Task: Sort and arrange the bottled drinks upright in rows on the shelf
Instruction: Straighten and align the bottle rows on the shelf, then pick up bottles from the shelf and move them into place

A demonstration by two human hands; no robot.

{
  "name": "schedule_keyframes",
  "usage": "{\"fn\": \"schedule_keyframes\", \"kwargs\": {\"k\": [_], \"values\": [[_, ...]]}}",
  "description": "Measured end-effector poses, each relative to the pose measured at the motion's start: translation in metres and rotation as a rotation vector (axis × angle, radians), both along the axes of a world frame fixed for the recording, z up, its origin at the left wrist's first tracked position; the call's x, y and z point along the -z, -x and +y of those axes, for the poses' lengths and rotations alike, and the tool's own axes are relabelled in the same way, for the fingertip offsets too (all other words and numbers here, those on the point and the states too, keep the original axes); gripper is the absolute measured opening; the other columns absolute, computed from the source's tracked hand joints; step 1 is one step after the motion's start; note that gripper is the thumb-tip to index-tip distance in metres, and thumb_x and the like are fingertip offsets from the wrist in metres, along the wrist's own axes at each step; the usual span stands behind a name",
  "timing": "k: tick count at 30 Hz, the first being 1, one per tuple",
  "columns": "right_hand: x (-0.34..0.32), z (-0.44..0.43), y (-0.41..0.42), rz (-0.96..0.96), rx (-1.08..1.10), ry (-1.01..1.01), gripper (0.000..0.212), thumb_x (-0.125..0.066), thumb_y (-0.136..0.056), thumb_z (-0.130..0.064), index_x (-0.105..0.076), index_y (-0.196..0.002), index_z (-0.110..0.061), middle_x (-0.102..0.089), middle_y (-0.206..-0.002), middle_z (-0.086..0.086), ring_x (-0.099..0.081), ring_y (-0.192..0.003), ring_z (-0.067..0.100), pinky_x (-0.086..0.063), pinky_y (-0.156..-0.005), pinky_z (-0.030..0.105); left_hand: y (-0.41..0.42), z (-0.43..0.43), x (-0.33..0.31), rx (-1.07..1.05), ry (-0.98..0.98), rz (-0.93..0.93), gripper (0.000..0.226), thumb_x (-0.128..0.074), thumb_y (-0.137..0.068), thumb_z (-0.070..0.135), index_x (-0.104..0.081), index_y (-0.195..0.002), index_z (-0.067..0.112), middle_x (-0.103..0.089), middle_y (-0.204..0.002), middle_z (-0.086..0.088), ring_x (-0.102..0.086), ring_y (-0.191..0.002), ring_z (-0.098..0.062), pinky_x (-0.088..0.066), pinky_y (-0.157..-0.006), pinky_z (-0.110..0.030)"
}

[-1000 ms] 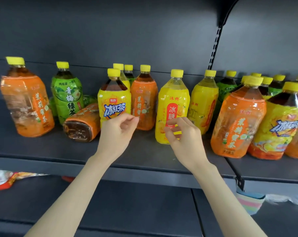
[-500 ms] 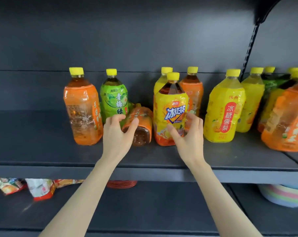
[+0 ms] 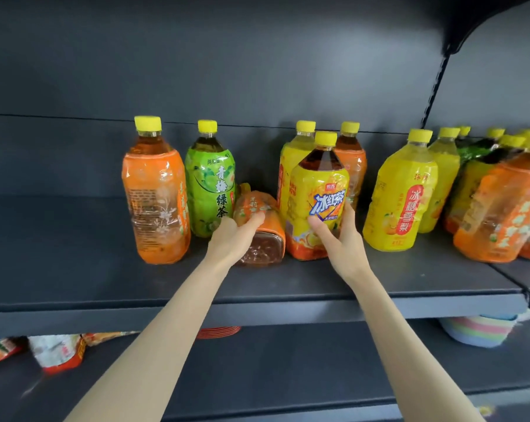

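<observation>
two hands work a dark shelf (image 3: 75, 269): the left hand (image 3: 236, 236) wraps its fingers over a toppled orange bottle (image 3: 262, 252), lying base-outward between an upright green tea bottle (image 3: 210, 184) at its nine o'clock and a yellow iced-tea bottle (image 3: 318, 190) at its three o'clock, which the right hand (image 3: 338, 239) grasps low on the label. more upright bottles (image 3: 400, 193) stand farther toward three o'clock.

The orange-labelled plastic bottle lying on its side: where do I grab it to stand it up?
Grip the lying orange-labelled plastic bottle round its body near the base, from the front and above. Its base faces out, its neck points back out of sight, and the upright green-labelled bottle and yellow-labelled tea bottle crowd its sides. The left hand grips there.
</observation>
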State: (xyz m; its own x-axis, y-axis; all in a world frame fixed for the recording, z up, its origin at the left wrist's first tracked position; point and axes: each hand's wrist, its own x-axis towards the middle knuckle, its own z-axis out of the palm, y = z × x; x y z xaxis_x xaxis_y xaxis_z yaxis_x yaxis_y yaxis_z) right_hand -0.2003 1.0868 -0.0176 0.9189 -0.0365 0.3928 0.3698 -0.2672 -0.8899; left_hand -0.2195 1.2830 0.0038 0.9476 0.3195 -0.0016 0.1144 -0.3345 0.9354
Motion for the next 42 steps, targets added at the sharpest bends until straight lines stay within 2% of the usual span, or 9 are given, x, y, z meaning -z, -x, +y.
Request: {"fn": "schedule_keyframes", "kwargs": {"k": [5,8,11,16,20,22,29,36,42], "values": [[-0.004,0.001,0.007,-0.090,0.134,0.059,0.080,-0.070,-0.082,-0.043,-0.030,-0.146,-0.017,-0.048,-0.136,-0.001,-0.051,-0.122,0.014,-0.050,-0.090,0.027,0.024,0.000,0.011,-0.014,0.156,-0.102,0.064,-0.059,-0.082,0.056,-0.049,-0.127,0.011,-0.060,-0.117,-0.007,-0.059,-0.103,-0.024,-0.048,-0.092,-0.042],[-0.004,0.001,0.023,-0.379,0.313,0.030,0.054,-0.077,-0.080,-0.031,-0.051,-0.121,-0.007,-0.054,-0.116,0.010,-0.057,-0.101,0.018,-0.052,-0.078,0.030,0.040,-0.001,0.016,0.021,0.205,-0.190,0.050,-0.059,-0.085,0.053,-0.051,-0.120,0.019,-0.061,-0.110,0.000,-0.061,-0.095,-0.015,-0.049,-0.073,-0.030],[-0.003,0.014,0.042,-0.313,0.133,-0.072,0.025,-0.068,-0.085,-0.039,-0.060,-0.095,-0.018,-0.066,-0.088,0.000,-0.064,-0.074,0.014,-0.053,-0.063,0.028,0.057,-0.005,0.019,0.070,0.262,-0.301,0.043,-0.059,-0.084,0.051,-0.044,-0.119,0.030,-0.059,-0.109,0.012,-0.061,-0.091,-0.004,-0.049,-0.061,-0.015],[-0.014,0.047,0.048,0.062,-0.285,-0.077,0.057,-0.054,-0.075,-0.063,-0.048,-0.123,-0.032,-0.065,-0.104,-0.008,-0.069,-0.084,0.002,-0.056,-0.060,0.022,0.075,-0.004,0.022,0.187,0.243,-0.438,0.048,-0.053,-0.082,0.054,-0.035,-0.123,0.038,-0.051,-0.118,0.017,-0.057,-0.096,0.013,-0.049,-0.067,-0.008],[-0.014,0.047,0.044,0.087,-0.438,-0.186,0.072,-0.062,-0.077,-0.049,-0.034,-0.141,-0.031,-0.062,-0.122,0.002,-0.068,-0.103,0.014,-0.058,-0.073,0.027,0.075,0.002,0.027,0.286,0.167,-0.459,0.055,-0.051,-0.088,0.054,-0.024,-0.134,0.042,-0.043,-0.135,0.010,-0.049,-0.121,-0.005,-0.048,-0.093,-0.025],[-0.014,0.044,0.042,0.046,-0.459,-0.184,0.071,-0.062,-0.080,-0.042,-0.031,-0.143,-0.031,-0.059,-0.127,0.000,-0.065,-0.109,0.012,-0.057,-0.078,0.026,0.072,0.005,0.026,0.341,0.151,-0.452,0.061,-0.053,-0.089,0.049,-0.019,-0.138,0.040,-0.042,-0.133,0.020,-0.048,-0.118,0.006,-0.046,-0.088,-0.014],[-0.008,0.040,0.039,-0.079,-0.311,-0.016,0.065,-0.061,-0.092,-0.019,-0.028,-0.147,-0.031,-0.051,-0.134,-0.011,-0.056,-0.120,0.007,-0.053,-0.094,0.027,0.051,0.018,0.024,0.342,-0.113,-0.490,0.052,-0.062,-0.089,0.012,-0.030,-0.127,0.028,-0.043,-0.121,0.031,-0.048,-0.110,0.018,-0.042,-0.088,-0.005],[-0.012,0.057,0.033,-0.248,0.042,0.348,0.077,-0.063,-0.090,-0.038,-0.022,-0.153,-0.022,-0.061,-0.129,0.006,-0.063,-0.108,0.021,-0.055,-0.089,0.035,0.036,0.029,0.018,0.196,-0.268,-0.439,0.056,-0.066,-0.087,0.018,-0.042,-0.138,0.013,-0.058,-0.130,-0.005,-0.061,-0.108,-0.013,-0.049,-0.089,-0.021],[-0.011,0.064,0.032,-0.274,0.233,0.537,0.067,-0.053,-0.095,-0.043,-0.028,-0.151,-0.016,-0.067,-0.111,0.012,-0.065,-0.090,0.028,-0.056,-0.077,0.043,0.044,0.021,0.013,-0.087,-0.574,-0.509,0.038,-0.070,-0.084,0.026,-0.062,-0.118,0.011,-0.070,-0.105,-0.007,-0.066,-0.080,-0.017,-0.055,-0.075,-0.033]]}}
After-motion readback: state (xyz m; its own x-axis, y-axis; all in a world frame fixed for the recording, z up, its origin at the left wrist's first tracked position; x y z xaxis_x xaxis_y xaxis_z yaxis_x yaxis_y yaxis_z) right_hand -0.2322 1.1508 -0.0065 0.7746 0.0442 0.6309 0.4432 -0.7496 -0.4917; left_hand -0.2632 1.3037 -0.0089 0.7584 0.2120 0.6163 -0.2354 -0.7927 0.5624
